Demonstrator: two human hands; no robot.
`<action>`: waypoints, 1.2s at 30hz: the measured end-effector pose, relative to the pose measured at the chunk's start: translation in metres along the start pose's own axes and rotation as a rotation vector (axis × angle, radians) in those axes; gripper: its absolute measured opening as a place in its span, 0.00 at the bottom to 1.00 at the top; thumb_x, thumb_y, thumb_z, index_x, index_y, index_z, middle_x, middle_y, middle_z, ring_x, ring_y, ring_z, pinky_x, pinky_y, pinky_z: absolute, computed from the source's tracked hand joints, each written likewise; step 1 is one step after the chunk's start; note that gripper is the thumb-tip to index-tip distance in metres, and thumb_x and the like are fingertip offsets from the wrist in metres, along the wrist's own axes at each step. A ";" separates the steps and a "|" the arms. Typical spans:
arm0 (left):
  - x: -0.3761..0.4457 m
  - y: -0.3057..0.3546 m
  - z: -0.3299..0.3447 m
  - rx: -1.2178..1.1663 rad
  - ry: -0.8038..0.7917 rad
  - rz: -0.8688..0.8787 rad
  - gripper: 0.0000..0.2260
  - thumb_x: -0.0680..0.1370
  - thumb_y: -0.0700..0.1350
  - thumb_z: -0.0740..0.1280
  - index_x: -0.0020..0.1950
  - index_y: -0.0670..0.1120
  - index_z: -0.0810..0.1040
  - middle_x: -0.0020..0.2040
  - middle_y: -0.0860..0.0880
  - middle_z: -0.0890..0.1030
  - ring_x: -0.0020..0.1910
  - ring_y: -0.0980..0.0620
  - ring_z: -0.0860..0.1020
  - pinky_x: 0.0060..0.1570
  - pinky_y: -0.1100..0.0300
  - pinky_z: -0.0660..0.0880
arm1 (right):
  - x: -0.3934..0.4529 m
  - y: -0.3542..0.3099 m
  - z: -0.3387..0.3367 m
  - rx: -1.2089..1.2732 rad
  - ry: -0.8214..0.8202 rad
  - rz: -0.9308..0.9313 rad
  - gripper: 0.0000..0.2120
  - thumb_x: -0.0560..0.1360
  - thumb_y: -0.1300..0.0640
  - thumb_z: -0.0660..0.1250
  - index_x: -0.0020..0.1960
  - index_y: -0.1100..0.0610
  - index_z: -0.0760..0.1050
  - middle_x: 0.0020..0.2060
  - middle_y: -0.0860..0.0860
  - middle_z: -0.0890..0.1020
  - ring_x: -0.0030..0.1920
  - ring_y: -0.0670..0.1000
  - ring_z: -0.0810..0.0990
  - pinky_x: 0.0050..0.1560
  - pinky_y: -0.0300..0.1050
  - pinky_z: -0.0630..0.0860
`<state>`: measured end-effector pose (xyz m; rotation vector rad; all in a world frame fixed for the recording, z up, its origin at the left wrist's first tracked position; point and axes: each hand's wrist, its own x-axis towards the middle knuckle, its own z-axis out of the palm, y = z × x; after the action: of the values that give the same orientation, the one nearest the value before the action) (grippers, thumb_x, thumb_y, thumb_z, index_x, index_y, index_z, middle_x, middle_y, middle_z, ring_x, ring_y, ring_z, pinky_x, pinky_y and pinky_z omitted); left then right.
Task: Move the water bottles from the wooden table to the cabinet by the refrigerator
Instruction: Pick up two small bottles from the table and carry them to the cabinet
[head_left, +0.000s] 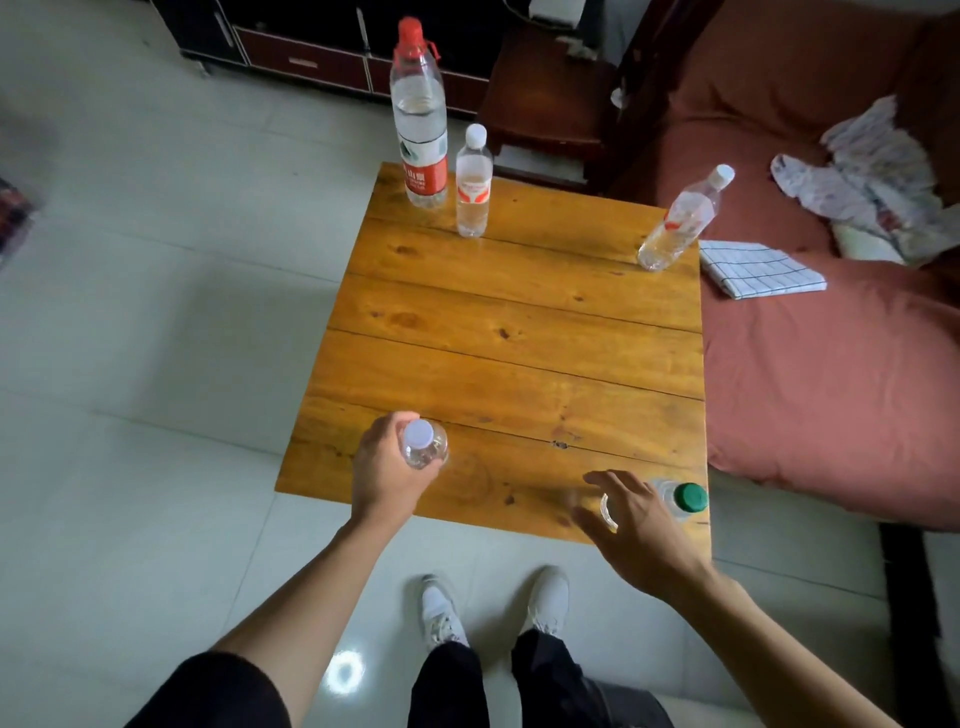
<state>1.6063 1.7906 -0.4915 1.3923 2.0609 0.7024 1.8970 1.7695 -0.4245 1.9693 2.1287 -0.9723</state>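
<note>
Step in hand, as I read it: pickup phase, two bottles at the near edge of the tabletop (519, 332); nothing has reached the cabinet, which I cannot identify with certainty from here.

Left hand (387, 467): fingers curled round a small white-capped bottle (423, 444) at the near-left corner; whether its base is on the wood or just lifted I cannot tell.

Right hand (631, 519): fingers spread and apart, holding nothing, blurred; it sits just beside the green-capped bottle (685, 499) at the near-right corner, partly covering it; contact not confirmed.

Remaining stock, far side: tall red-capped bottle (420, 119) and a smaller white-capped bottle with orange label (474, 182) standing close together at the far-left corner; another orange-label bottle (680, 218) at the far-right corner, appearing tilted (possibly lens distortion), next to the red bed (831, 364); a folded checked cloth (758, 270) lies on the bed near it.

Next move, my judgement: close the right hand round the green-capped bottle's body below the cap; lift both clear; turn away to find the cabinet by the refrigerator; three bottles then need a further trip.
</note>
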 end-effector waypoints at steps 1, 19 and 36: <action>0.001 -0.001 0.001 -0.003 0.002 0.003 0.27 0.62 0.45 0.82 0.58 0.49 0.77 0.53 0.49 0.81 0.50 0.48 0.78 0.46 0.53 0.79 | -0.001 0.002 0.001 0.008 0.004 0.000 0.26 0.78 0.38 0.61 0.71 0.52 0.70 0.67 0.51 0.75 0.61 0.52 0.74 0.60 0.50 0.74; -0.029 0.045 0.036 -0.086 -0.208 0.245 0.21 0.62 0.44 0.82 0.52 0.47 0.80 0.46 0.51 0.82 0.45 0.48 0.79 0.43 0.51 0.78 | -0.034 0.024 -0.039 0.207 0.198 0.035 0.25 0.79 0.43 0.64 0.72 0.52 0.69 0.68 0.51 0.74 0.62 0.52 0.74 0.55 0.41 0.69; -0.040 0.105 0.104 -0.011 -0.340 0.367 0.20 0.62 0.42 0.81 0.51 0.47 0.80 0.47 0.50 0.82 0.46 0.47 0.79 0.43 0.52 0.79 | -0.056 0.093 -0.024 0.310 0.284 0.143 0.25 0.76 0.50 0.70 0.70 0.53 0.70 0.65 0.52 0.75 0.58 0.51 0.75 0.54 0.37 0.68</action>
<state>1.7595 1.7995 -0.4878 1.7696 1.5568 0.5695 2.0006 1.7299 -0.4153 2.5055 2.0287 -1.1125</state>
